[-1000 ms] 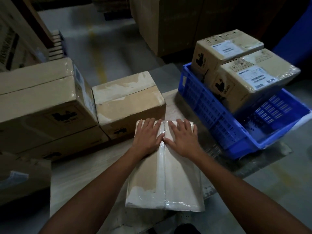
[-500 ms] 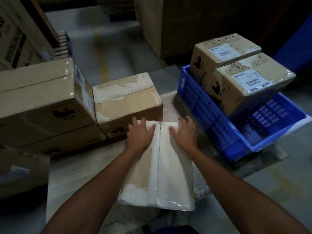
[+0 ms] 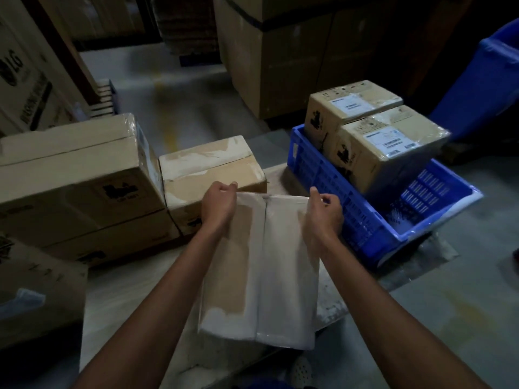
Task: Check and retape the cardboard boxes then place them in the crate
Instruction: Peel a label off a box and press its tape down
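Observation:
A taped cardboard box [image 3: 261,270] with a pale, glossy top and a centre seam sits right in front of me on a wooden platform [image 3: 123,299]. My left hand [image 3: 219,204] grips its far left corner. My right hand [image 3: 324,214] grips its far right corner. A blue plastic crate [image 3: 362,220] stands to the right. Two labelled cardboard boxes [image 3: 384,147] lie tilted inside the crate. A smaller worn box [image 3: 207,169] sits just beyond the one I hold.
Large stacked cartons [image 3: 75,175] fill the left side, with another carton [image 3: 36,293] at the near left. Tall cartons [image 3: 295,51] stand at the back, and a blue bin [image 3: 483,88] is at the far right. Grey floor lies to the right.
My hands slid from flat on the middle seam outward to the far corners of the box and closed on them. The box's far end looks raised toward me.

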Demonstrator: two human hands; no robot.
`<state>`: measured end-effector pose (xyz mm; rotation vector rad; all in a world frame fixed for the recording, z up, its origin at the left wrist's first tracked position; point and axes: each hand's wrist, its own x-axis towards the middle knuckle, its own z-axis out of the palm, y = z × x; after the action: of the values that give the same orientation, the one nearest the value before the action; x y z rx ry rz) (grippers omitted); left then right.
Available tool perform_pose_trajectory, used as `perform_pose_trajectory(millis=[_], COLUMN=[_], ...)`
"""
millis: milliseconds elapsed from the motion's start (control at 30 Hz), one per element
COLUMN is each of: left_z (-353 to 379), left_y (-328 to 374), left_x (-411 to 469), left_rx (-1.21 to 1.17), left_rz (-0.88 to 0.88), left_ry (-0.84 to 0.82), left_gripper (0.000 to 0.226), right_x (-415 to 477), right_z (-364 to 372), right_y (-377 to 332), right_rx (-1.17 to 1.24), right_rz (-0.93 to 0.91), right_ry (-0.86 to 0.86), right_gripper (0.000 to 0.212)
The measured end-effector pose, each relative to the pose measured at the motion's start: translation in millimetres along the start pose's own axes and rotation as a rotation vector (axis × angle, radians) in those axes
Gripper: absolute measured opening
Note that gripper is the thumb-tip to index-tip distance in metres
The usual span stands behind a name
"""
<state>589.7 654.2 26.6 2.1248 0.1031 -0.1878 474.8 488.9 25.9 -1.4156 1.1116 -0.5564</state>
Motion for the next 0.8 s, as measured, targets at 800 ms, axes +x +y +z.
perform_pose_trajectory(millis=[800], left_z=[-67.8], left_y=[-98.7], left_x=[-106.1], left_rx=[-0.158], left_rz=[0.527], left_ry=[0.277], left_gripper=[0.025], right_x=[-111.8], right_z=[-29.2], right_y=[53.9], right_rx=[-0.071], right_rz=[-0.455], right_ry=[0.076], right_gripper=[0.006])
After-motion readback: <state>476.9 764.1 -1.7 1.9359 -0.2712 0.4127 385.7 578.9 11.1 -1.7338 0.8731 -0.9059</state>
